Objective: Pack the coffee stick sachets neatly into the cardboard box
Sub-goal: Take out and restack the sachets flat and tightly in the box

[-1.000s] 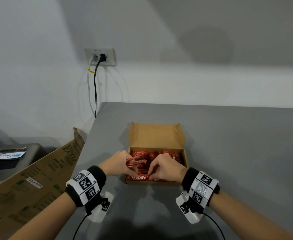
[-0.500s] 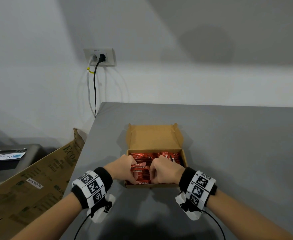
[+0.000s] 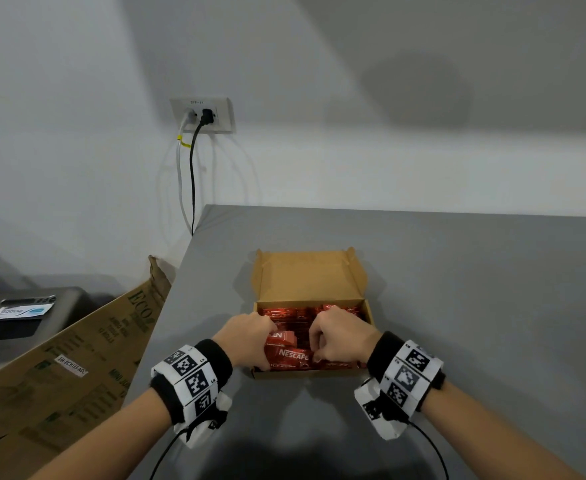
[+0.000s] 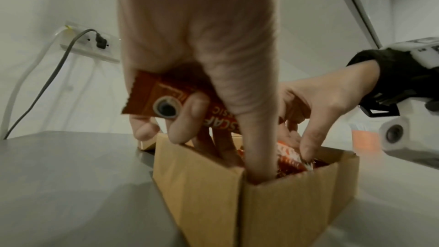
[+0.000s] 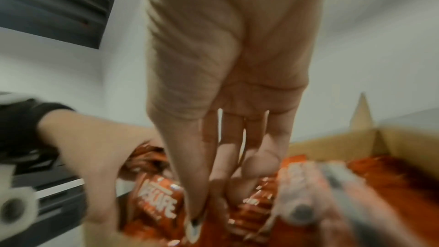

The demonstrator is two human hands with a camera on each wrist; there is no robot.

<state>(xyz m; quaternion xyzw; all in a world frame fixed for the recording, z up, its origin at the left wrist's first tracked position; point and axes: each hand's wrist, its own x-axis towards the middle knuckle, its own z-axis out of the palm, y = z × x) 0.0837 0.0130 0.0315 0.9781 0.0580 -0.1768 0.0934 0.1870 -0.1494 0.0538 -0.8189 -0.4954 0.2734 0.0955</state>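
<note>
While both hands work inside the near end of the cardboard box (image 3: 310,277), the left hand (image 3: 246,341) curls its fingers round a red Nescafé sachet (image 4: 166,100), gripping it; in the left wrist view the sachet's long axis runs across the palm, its crimped end jutting out past the fingers toward the wall side, tilted slightly down to the right. Its thumb reaches down into the near left corner of the box. Just to the right, the right hand (image 3: 340,337) has its fingers pointing down among the packed sachets (image 3: 293,356), fingertips (image 5: 193,221) touching them; the right wrist view is too blurred to tell whether it pinches one or only presses. Between the two hands a sachet lies with its long axis across the box, left to right, lettering upward. Beyond the hands, more red sachets fill the box to its far wall, and the lid flap stands open behind. Farther off, the grey table (image 3: 457,271) meets the wall, where a socket (image 3: 203,114) holds two plugs.
</note>
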